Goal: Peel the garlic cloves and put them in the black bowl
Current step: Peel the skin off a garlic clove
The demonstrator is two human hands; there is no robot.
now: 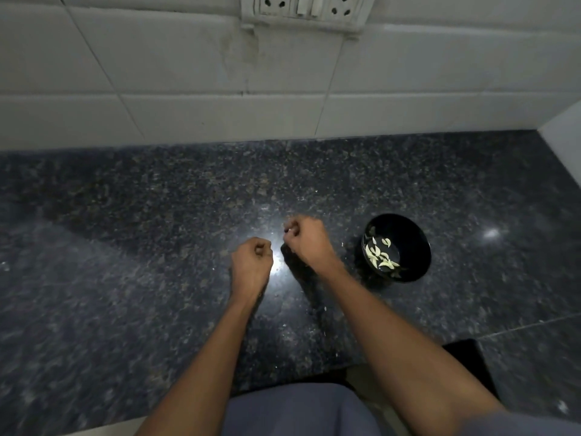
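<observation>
Left of the round black bowl (396,247) of pale peeled cloves (379,254), I see both the left hand (251,258) and the right hand (303,239) curled, contents unclear; cloves look light, slippery, best pinched at the ends.

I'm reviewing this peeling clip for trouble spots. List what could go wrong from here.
1. The black bowl with peeled cloves sits just beyond the right hand; a swing of that forearm might tip it.
2. Loose flecks lie on the dark speckled counter, where a dropped clove could be hard to spot in dim light.
</observation>
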